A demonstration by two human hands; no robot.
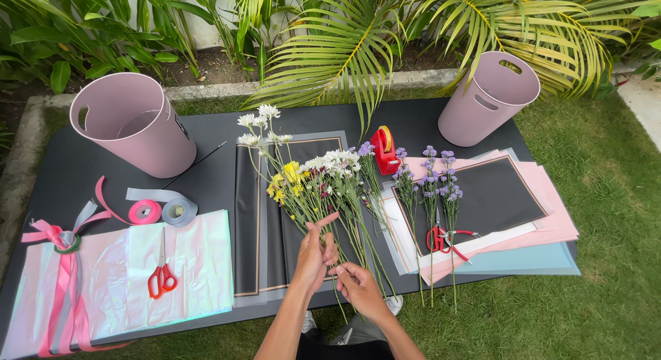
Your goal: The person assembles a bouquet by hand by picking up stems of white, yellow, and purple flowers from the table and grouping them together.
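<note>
Low centre of the frame: the left hand [315, 253] is closed around the stems of a mixed bunch [310, 181] of white, yellow and dark red flowers, which fans up and left over a sheet of black paper [251, 222] with a pale border. The right hand [358, 285] sits just below and right of it, fingers curled and pinching the lower stems where they run past the table [82, 167] edge. More white flowers [344, 160] lie just right of the bunch, their stems crossing it near the hands. Further right, purple flowers [437, 184] lie across a stack of pink paper [551, 215] topped by a second black sheet [496, 198], with a blue sheet [523, 260] at the bottom. Red snips [441, 239] rest on that stack's lower left, touching the purple stems. A red tape dispenser [384, 150] stands at centre top, between the two flower groups. Upper left, a pink bucket [134, 122] stands tilted toward the camera; a second pink bucket [489, 98] stands upper right. A thin black stick [200, 161] lies beside the left bucket. Lower left, an iridescent sheet [193, 263] carries red scissors [162, 277], well apart from both hands. Above it lie a pink ribbon roll [144, 212] and a grey ribbon roll [180, 212], touching. A pink bow [58, 239] with long tails lies at the far left. Grass [592, 298] surrounds the table; palms [358, 36] overhang its far edge.
</note>
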